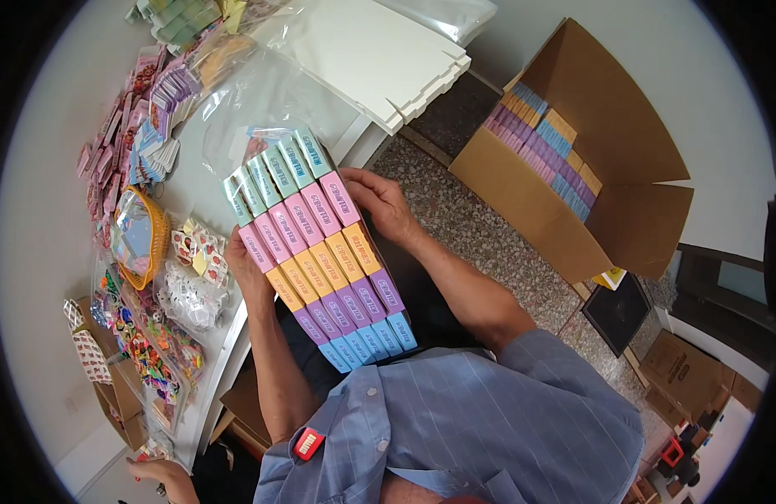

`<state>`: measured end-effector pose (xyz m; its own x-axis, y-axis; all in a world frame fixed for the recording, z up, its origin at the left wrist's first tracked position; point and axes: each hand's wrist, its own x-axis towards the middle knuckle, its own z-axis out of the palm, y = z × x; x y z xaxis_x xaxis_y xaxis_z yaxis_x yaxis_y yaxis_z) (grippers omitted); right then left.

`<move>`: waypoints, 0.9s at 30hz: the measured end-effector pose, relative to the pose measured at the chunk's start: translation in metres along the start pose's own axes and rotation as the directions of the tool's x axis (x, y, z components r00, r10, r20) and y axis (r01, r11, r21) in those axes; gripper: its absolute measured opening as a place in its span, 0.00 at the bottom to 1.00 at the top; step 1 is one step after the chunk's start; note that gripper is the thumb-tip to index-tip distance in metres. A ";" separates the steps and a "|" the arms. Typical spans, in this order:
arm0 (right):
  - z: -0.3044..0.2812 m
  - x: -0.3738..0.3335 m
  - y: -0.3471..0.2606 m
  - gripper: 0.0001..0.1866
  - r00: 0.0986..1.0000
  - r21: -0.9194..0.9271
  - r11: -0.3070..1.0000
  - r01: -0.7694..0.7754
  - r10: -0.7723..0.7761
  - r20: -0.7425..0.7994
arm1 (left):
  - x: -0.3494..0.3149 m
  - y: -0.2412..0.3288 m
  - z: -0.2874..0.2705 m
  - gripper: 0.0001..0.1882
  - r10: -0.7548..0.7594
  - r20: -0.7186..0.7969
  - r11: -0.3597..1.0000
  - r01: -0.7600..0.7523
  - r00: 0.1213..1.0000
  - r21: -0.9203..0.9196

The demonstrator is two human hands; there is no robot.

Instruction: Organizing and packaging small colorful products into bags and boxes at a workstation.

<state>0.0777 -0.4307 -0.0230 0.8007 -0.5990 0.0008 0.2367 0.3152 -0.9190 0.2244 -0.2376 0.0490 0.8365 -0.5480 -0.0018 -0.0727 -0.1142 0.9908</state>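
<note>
Between my two hands is a large block of small coloured boxes [338,260], packed in rows of mint green, pink, orange, purple and light blue. It is tilted over my lap, by the table's edge. My left hand [248,262] grips its left side, with most of the fingers hidden behind the boxes. On the upper right side, my right hand [382,204] presses against the block with its fingers bent round the edge. A clear plastic bag [237,109] lies on the table just past the green row.
White flat card sheets [371,55] are stacked at the table's far end. Left lie pink packets [111,151], a yellow basket [159,244] and bags of colourful small pieces [153,361]. An open carton [631,223] with similar boxes stands right. Another person's hand [157,470] shows lower left.
</note>
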 end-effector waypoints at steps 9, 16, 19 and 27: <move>-0.003 0.019 -0.014 0.15 0.999 -0.345 0.938 0.031 -0.021 0.034 | 0.000 -0.003 -0.001 0.11 0.014 0.009 0.999 -0.015 1.000 0.033; 0.025 0.003 -0.002 0.08 0.950 -0.327 0.944 0.047 -0.143 -0.276 | -0.002 -0.007 -0.002 0.07 0.087 -0.007 0.993 -0.086 0.996 0.081; 0.028 -0.019 -0.015 0.04 0.919 -0.453 0.882 0.127 -0.277 -0.280 | -0.009 0.000 -0.005 0.08 0.103 -0.037 0.985 -0.097 0.994 0.142; 0.014 -0.031 -0.026 0.05 0.943 -0.540 0.813 0.218 -0.318 -0.097 | -0.017 0.008 0.000 0.14 0.008 -0.088 0.983 0.008 0.996 0.182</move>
<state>0.0540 -0.4102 0.0067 0.6268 -0.7365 0.2544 0.0703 -0.2718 -0.9598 0.2093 -0.2292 0.0573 0.8804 -0.4739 0.0176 -0.1629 -0.2674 0.9497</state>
